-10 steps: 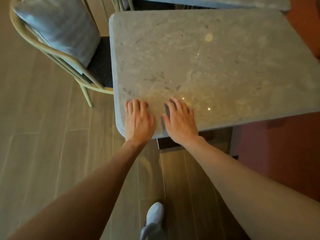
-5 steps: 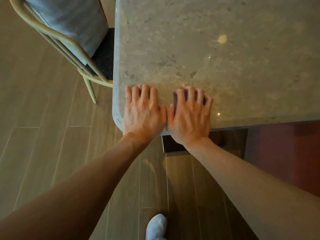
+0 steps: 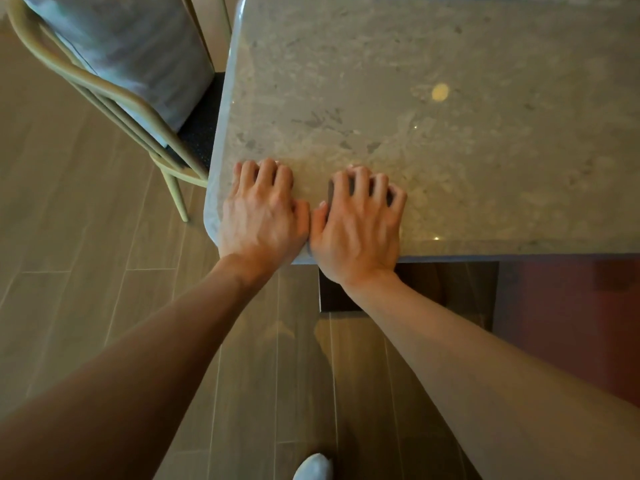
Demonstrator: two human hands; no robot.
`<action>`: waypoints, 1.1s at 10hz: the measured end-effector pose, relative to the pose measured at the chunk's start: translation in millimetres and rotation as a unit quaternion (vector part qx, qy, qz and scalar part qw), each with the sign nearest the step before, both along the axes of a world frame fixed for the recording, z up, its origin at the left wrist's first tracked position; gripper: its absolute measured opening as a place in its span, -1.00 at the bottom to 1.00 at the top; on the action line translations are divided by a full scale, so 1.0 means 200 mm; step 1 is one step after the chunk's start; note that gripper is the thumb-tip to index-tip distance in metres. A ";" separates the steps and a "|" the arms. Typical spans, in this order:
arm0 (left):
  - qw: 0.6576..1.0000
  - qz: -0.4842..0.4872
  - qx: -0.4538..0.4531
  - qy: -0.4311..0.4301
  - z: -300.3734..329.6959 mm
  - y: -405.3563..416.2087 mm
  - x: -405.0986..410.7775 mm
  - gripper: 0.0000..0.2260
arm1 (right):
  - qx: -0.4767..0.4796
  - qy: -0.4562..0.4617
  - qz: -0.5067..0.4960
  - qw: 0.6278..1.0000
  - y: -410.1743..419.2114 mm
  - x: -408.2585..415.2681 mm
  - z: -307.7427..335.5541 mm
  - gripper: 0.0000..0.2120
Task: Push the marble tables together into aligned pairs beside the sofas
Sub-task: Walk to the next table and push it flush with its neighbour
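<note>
A: Position check. Marble table (image 3: 433,116) fills the upper right of the head view, its near left corner rounded, near edge running right. Both hands are on that near corner.

B: Hand state?

A: Left hand (image 3: 263,216) palm down by the corner, fingers bent at the knuckles, tips pressing the top. Right hand (image 3: 358,230) just beside it, thumbs nearly touching, fingers arched the same way. Neither wraps anything; heels of both palms sit at the table's edge. Pressing, not gripping.

B: Neighbours?

A: Chair (image 3: 114,109) with a grey cushion (image 3: 138,53) just left of the table, its seat tucked close to the table's side. Wood-plank floor (image 3: 86,271) below; red floor area (image 3: 571,306) at right. A white shoe (image 3: 313,467) at bottom. No second table or sofa in view.

B: Handling?

A: My reading: stone top, heavy and rigid, polished so palms may slide. Better purchase low on the edge, pushing through the palm heels. Off-centre force at a corner will likely pivot it; watch the chair.
</note>
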State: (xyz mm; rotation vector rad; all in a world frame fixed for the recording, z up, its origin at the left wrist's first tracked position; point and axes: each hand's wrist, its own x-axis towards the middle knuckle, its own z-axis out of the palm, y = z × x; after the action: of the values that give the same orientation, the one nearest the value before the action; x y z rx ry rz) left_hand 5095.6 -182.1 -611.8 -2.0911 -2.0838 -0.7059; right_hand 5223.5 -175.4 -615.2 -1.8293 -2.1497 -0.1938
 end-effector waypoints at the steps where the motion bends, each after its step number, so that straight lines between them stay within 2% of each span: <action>1: 1.000 -0.004 -0.005 0.005 0.01 0.02 -0.01 -0.76 | 0.003 0.003 -0.002 1.000 0.01 -0.01 0.00 -0.67; 11: 0.997 -0.019 0.071 0.011 -0.04 0.31 -0.18 -0.75 | 0.056 0.028 -0.034 0.997 0.25 -0.19 -0.04 -0.72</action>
State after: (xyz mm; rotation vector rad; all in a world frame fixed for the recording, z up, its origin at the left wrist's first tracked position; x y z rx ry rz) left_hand 5059.1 -120.0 -620.7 -2.0566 -1.9271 -0.8057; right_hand 5185.7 -126.2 -623.1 -1.8231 -1.9987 -0.2703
